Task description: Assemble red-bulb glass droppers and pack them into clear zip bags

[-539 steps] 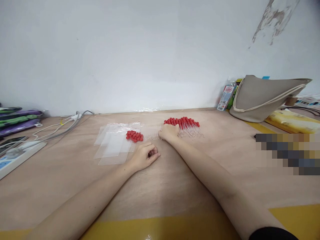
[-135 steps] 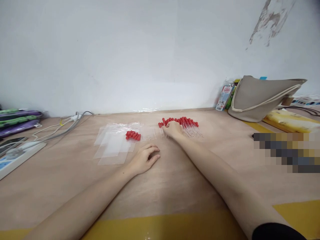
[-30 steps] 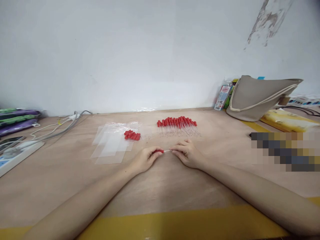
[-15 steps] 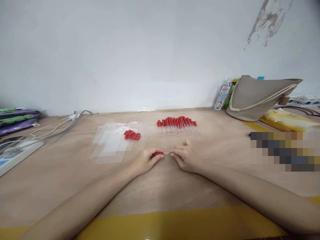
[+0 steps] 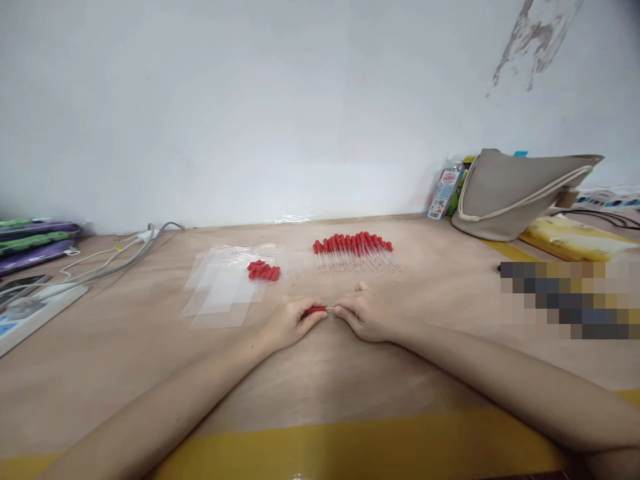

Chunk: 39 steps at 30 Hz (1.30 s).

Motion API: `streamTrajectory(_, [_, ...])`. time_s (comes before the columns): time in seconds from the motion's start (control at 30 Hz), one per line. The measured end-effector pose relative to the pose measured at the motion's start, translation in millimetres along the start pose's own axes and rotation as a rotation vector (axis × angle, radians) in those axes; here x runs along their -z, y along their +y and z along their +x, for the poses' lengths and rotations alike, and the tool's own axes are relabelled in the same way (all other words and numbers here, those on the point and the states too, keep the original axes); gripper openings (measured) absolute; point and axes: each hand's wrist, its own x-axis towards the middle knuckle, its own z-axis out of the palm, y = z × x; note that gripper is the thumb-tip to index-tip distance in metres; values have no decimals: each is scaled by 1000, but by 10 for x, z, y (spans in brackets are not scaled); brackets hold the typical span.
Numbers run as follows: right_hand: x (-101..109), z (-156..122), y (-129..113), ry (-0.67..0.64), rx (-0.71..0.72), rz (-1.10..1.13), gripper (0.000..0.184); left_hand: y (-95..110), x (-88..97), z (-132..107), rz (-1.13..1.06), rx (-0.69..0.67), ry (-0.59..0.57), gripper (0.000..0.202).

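Note:
My left hand pinches the red rubber bulb of a small dropper low over the wooden table. My right hand pinches the clear glass tube that sticks out of the bulb, so both hands meet at the table's middle. Behind them lies a row of assembled droppers with red bulbs. To the left of it is a small pile of loose red bulbs and some bare glass tubes.
Clear plastic bags lie left of the bulbs. A power strip, cables and purple-green packs are at the far left. A grey bag and yellow packet stand at the right.
My right hand left the row of droppers and came back to the middle, where both hands now hold one dropper. In the last second the hands drew slightly closer together.

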Motion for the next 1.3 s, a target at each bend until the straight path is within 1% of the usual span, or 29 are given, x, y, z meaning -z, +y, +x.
streamTrajectory(0.1, [124, 38, -58, -72, -11, 9, 26, -7, 38, 15, 2, -30, 6, 19])
streamTrajectory(0.17, [231, 91, -72, -127, -31, 5, 23, -13, 78, 22, 19, -47, 30, 19])
streamTrajectory(0.2, [284, 130, -59, -146, -63, 8, 22, -18, 99, 22, 37, -48, 53, 21])
streamTrajectory(0.27, [371, 233, 21, -157, -171, 50, 18, -33, 135, 14, 82, -24, 104, 32])
streamTrajectory(0.33, [417, 371, 162, -120, -315, 140, 17, -51, 157, 2, 127, 21, 129, 42])
streamTrajectory(0.37, [422, 451, 243, -91, -391, 193, 20, -59, 162, -3, 142, 44, 121, 42])
streamTrajectory(0.43, [394, 624, 399, -18, -550, 242, 21, -66, 164, -6, 163, 71, 75, 37])
streamTrajectory(0.5, [324, 800, 511, 86, -679, 194, 26, -63, 161, 1, 173, 66, 20, 30])
streamTrajectory(0.57, [223, 964, 566, 156, -740, 83, 31, -55, 160, 10, 178, 54, -17, 27])
streamTrajectory(0.7, [-5, 1205, 575, 178, -780, -41, 30, -58, 156, 11, 189, 47, -18, 28])
streamTrajectory(0.83, [-164, 1299, 598, 190, -804, -103, 29, -81, 147, -4, 192, 23, -9, 28])
streamTrajectory(0.93, [-203, 1287, 627, 176, -807, -137, 32, -86, 143, -7, 180, 10, -5, 27])
streamTrajectory(1.03, [-200, 1250, 601, 162, -783, -160, 35, -80, 149, 0, 169, 4, -1, 27])
streamTrajectory(1.13, [-202, 1249, 491, 142, -699, -167, 32, -72, 157, 8, 171, 9, -9, 27])
streamTrajectory(1.2, [-220, 1287, 396, 100, -648, -159, 30, -66, 158, 10, 170, 9, -15, 27])
streamTrajectory(1.3, [-260, 1392, 282, 26, -664, -133, 31, -50, 151, 6, 167, -6, -10, 26])
